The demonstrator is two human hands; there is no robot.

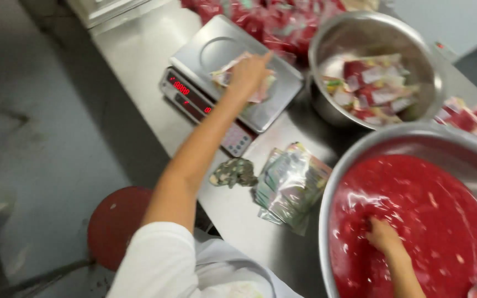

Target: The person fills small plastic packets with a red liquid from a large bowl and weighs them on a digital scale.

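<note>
My left hand (248, 70) reaches out over the steel platform of a digital scale (216, 49) and grips a flat plastic pouch (265, 91) lying on it, index finger stretched forward. My right hand (383, 234) is sunk into thick red paste (432, 209) that fills a large steel bowl (360, 148) at the lower right; its fingers are buried in the paste. A stack of empty printed pouches (291, 185) lies on the steel counter between the scale and the big bowl.
A second steel bowl (432, 77) behind holds several filled red-and-white packets (374, 88). More filled packets lie at the back (271, 22) and far right (470, 118). A crumpled rag (234, 172) sits near the counter edge. A red stool (117, 223) stands below.
</note>
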